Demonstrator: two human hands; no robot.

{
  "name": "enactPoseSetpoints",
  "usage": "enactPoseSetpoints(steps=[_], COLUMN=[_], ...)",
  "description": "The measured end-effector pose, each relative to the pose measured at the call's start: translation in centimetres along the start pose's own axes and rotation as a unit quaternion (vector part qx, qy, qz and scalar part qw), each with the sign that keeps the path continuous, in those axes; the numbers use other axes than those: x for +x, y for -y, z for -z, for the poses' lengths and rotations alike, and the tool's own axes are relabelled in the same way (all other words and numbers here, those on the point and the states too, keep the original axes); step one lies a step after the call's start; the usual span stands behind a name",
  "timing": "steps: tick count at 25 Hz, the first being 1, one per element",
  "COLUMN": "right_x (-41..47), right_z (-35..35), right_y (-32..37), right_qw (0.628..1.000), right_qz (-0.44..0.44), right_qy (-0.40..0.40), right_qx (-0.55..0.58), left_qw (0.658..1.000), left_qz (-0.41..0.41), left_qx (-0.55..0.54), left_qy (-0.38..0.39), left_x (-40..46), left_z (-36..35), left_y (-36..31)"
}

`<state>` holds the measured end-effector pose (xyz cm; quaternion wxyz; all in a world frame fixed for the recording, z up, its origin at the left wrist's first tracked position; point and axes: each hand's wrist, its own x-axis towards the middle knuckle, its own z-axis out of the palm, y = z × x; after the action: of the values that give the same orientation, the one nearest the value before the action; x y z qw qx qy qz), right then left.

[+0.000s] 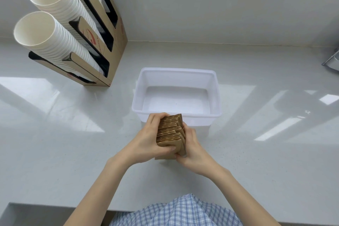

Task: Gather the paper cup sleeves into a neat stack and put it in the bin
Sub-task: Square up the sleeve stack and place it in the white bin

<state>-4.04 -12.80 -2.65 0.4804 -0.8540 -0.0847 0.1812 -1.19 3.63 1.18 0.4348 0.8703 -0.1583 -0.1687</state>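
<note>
A stack of brown corrugated paper cup sleeves [170,130] stands on edge on the white counter, just in front of the near wall of the bin. My left hand [146,141] presses its left side and my right hand [192,148] holds its right side, both closed around the stack. One sleeve edge sticks out under the stack near my wrists. The bin [216,97] is a white translucent plastic tub, with nothing inside, directly beyond my hands.
A cardboard cup dispenser [111,42] with rows of white paper cups [47,29] stands at the back left against the wall. A metallic object [333,60] shows at the right edge. The counter's front edge runs near my checked shirt.
</note>
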Motion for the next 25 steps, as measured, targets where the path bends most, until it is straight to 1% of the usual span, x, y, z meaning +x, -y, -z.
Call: enactPoseSetpoints(steps=[6, 10, 15, 20, 23, 25], right_x=[0.4, 0.9, 1.7, 1.1, 0.2, -0.4], right_z=[0.0, -0.6, -1.2, -1.8, -1.2, -0.3], right_y=[-0.3, -0.6, -0.6, -0.7, -1.0, -1.0], right_qw=[1.000, 0.999, 0.998, 0.991, 0.978, 0.971], right_qz=[0.007, -0.027, -0.038, -0.045, -0.034, -0.031], right_qy=[0.004, 0.023, 0.022, -0.003, -0.038, -0.061], right_qx=[-0.004, 0.020, 0.038, 0.130, 0.200, 0.230], left_qw=[0.999, 0.998, 0.990, 0.966, 0.959, 0.962], left_qz=[0.015, 0.011, 0.052, 0.074, 0.074, 0.072], left_qx=[-0.008, -0.006, -0.087, -0.213, -0.247, -0.241], left_qy=[-0.048, -0.057, -0.096, -0.122, -0.119, -0.108], left_x=[-0.5, -1.0, -2.8, -4.0, -3.6, -3.1], left_z=[0.0, 0.4, 0.8, 0.2, -0.4, -0.7], left_y=[0.7, 1.4, 2.9, 3.8, 3.8, 3.8])
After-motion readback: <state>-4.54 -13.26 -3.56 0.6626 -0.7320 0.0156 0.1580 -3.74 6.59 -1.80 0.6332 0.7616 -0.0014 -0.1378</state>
